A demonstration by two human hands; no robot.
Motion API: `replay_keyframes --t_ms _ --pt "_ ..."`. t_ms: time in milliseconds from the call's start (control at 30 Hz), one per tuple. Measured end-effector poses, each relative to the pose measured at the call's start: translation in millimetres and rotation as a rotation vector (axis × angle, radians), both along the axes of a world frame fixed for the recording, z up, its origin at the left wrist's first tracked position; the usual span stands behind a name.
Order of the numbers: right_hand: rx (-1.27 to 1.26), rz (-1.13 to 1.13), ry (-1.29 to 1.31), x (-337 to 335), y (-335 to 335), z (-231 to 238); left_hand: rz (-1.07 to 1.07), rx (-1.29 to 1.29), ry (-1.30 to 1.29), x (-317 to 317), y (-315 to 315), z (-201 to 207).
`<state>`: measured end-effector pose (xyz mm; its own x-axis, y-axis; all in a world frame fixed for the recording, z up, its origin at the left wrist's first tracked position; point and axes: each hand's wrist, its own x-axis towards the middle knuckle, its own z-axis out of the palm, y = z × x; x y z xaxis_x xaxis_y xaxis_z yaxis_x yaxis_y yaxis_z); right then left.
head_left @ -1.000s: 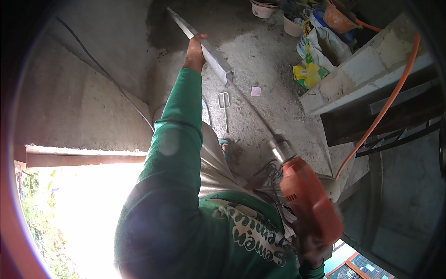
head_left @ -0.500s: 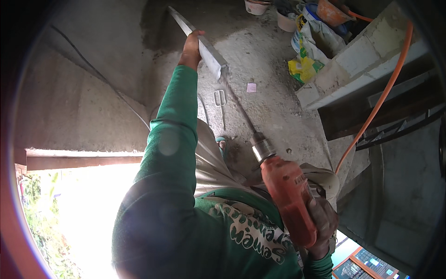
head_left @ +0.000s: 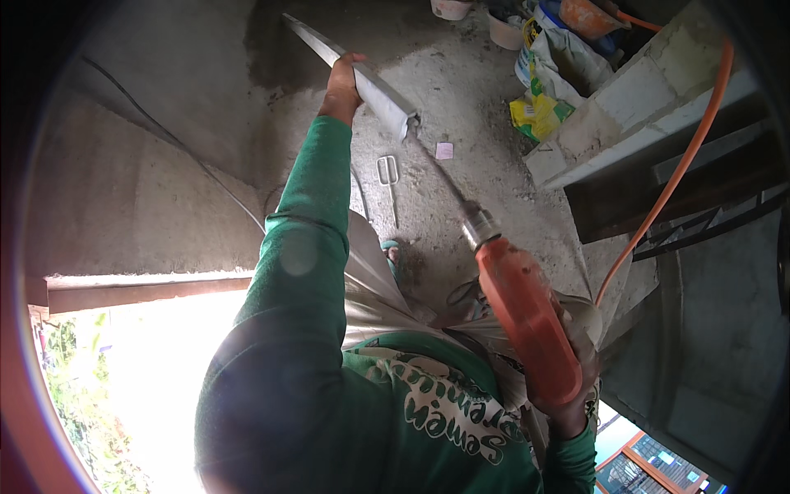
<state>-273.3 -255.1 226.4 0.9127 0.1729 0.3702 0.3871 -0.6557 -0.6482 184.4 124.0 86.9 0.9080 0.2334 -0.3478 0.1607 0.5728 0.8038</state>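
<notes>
My left hand [head_left: 343, 86] is stretched out and wrapped round a long pale metal bar [head_left: 380, 98] held at a slant. At the bar's near end is the tip of a long drill bit [head_left: 444, 180], with a dark bit of material there too small to make out. The bit sits in the silver chuck of a red power drill [head_left: 527, 309]. Gripping the drill's rear end is my right hand [head_left: 580, 358], its fingers partly hidden behind the body.
A metal mixing paddle [head_left: 388, 177] and a small pink paper [head_left: 444, 151] lie on the concrete floor. At the upper right stand buckets, sacks [head_left: 539, 115] and a block wall [head_left: 625, 107]. An orange hose [head_left: 687, 177] hangs at the right; a dark cable [head_left: 177, 132] crosses the left.
The drill has shifted slightly right and rolled in my right hand. The bar's near end has moved a little right and up with the bit.
</notes>
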Motion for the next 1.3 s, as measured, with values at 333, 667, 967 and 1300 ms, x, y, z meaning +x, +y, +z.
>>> replay_keyframes --t_ms 333,667,967,1300 --pt "0.141 0.008 0.212 4 -3 -4 0.033 0.013 0.007 -9 16 5" --pt "0.143 0.103 0.273 -5 4 8 0.045 -0.057 -0.020 -8 24 7" --pt "0.382 -0.213 0.469 -52 15 47 0.028 -0.044 -0.044 1 43 -7" --pt "0.400 -0.263 0.630 -53 10 37 -0.012 -0.109 -0.117 4 32 2"
